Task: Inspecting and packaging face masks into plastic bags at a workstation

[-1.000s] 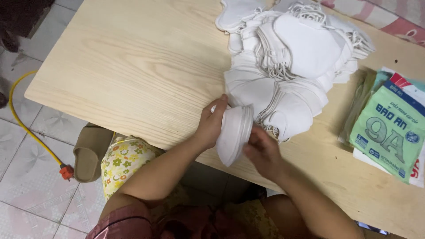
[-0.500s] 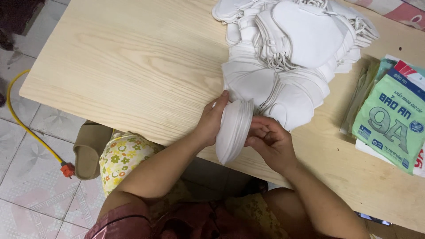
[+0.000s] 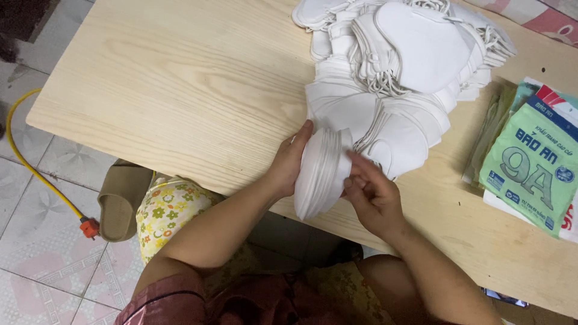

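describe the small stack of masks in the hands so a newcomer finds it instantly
Start at the pale wooden table and its big loose pile of white fabric face masks. At the near edge below that pile, the left hand and right hand press between them a thin stack of white masks. Unlike the sprawling flat-lying pile, it stands on edge, neatly aligned.

soft even indoor light, faint shadows, no glare, sharp focus (slight blur on moving fingers (image 3: pixel 361 174))
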